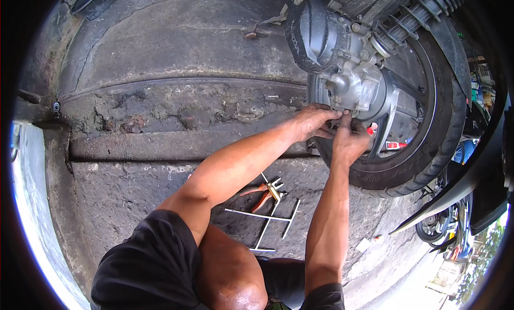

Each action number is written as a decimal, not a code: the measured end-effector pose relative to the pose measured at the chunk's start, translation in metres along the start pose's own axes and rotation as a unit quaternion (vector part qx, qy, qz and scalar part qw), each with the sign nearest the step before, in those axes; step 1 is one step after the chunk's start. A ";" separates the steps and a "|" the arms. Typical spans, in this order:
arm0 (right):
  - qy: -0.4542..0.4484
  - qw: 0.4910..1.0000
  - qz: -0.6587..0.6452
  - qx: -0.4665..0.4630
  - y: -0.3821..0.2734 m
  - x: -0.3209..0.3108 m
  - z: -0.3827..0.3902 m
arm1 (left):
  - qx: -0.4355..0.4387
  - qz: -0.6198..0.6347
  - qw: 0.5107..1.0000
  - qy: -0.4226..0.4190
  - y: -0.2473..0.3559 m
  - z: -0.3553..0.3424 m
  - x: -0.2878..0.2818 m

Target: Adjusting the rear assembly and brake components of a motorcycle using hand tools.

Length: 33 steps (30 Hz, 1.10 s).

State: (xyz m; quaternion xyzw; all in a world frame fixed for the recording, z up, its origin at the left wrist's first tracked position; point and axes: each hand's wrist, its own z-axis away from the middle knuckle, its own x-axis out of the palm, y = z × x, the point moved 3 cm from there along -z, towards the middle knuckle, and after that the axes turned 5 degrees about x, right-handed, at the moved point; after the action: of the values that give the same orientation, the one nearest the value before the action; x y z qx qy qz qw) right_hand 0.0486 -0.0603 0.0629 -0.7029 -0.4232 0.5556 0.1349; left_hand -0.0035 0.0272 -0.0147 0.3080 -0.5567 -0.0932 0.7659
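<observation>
Both my hands meet at the lower edge of the silver gear housing [350,88] beside a scooter's rear wheel [453,109]. My left hand [315,121] reaches in from the left, thumb and fingers closed at the housing's underside. Against it, my right hand [350,141] comes up from below with its fingers pinched together. Whatever sits between the fingertips is too small and hidden to make out. A bright red piece [370,129] shows just right of my right hand; I cannot tell whether I touch it.
Pliers with orange handles [261,202] lie on the rough floor below my arms, among metal T-handle wrenches [262,216]. A coil shock absorber [409,24] rises above the wheel. Parked motorcycles [447,224] stand at the right; a white wall [37,203] bounds the left.
</observation>
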 end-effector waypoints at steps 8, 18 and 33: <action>-0.012 0.999 0.006 0.029 -0.005 0.002 0.002 | 0.014 -0.002 1.000 -0.010 -0.001 -0.001 0.002; 0.023 0.997 -0.063 0.024 0.002 0.010 0.005 | 0.027 -0.025 0.999 0.010 -0.006 -0.008 -0.003; -0.048 0.994 -0.073 0.069 0.011 0.005 0.003 | 0.003 0.003 1.000 0.011 -0.004 -0.006 0.004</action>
State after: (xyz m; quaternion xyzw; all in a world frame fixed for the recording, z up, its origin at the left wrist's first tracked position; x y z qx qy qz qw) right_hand 0.0510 -0.0639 0.0515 -0.6313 -0.4405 0.6053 0.2026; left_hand 0.0042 0.0245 -0.0148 0.3102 -0.5490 -0.0858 0.7714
